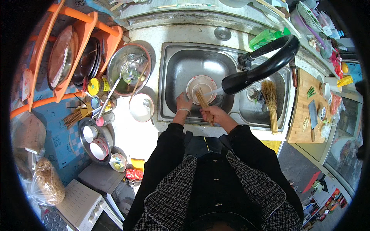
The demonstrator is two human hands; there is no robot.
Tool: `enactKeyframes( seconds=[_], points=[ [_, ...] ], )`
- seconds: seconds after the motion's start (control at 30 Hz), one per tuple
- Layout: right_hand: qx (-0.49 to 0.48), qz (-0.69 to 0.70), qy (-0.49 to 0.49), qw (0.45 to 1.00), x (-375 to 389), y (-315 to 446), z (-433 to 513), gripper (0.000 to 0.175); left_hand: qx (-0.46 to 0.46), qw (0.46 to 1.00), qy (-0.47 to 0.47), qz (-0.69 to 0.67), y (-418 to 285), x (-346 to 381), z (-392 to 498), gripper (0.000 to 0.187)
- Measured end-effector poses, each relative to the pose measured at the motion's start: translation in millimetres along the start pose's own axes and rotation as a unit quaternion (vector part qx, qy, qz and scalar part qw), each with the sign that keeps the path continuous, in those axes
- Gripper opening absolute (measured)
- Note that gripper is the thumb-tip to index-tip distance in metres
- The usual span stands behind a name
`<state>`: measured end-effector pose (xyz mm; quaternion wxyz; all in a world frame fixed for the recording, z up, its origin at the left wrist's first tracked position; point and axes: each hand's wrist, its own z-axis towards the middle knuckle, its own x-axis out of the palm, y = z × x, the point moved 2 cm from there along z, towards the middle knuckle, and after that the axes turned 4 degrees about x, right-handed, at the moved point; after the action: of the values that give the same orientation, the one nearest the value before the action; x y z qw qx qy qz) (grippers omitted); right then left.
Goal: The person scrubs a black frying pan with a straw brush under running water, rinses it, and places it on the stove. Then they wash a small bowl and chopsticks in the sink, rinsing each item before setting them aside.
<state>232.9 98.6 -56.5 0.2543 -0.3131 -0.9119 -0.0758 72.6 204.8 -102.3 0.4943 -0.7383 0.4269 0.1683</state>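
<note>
In the left basin of a steel double sink [173,57] sits a white bowl with a patterned rim [190,83]. My left hand [184,104] grips the bowl's near left rim. My right hand [214,114] is closed around a bundle of thin wooden sticks [201,97], whose far ends reach down into the bowl. Water runs from the black faucet [235,83] into the bowl. A straw whisk brush [270,101] leans over the near edge of the right basin, its bristles inside.
Left of the sink stand a steel bowl with a wire skimmer [111,68], a white bowl with a spoon [136,111] and an orange pan rack [76,13]. To the right, a cutting board [300,109] holds a cleaver [313,112]. A green bottle [261,39] lies behind the faucet.
</note>
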Motion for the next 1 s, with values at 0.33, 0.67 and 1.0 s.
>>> enactKeyframes(
  seconds=[0.33,0.67,1.0],
  points=[
    [-0.293,-0.306,-0.025,0.905,26,-13,-67,0.013,-0.043,0.74,0.169,-0.649,-99,-44,-42,0.047],
    [-0.614,-0.464,-0.243,0.59,17,67,32,0.024,0.289,0.887,0.09,-0.348,-174,-52,-26,0.017],
    [-0.577,-0.023,0.059,0.814,46,68,-35,0.055,0.244,0.904,-0.016,-0.352,-134,25,-26,0.043]
  ],
)
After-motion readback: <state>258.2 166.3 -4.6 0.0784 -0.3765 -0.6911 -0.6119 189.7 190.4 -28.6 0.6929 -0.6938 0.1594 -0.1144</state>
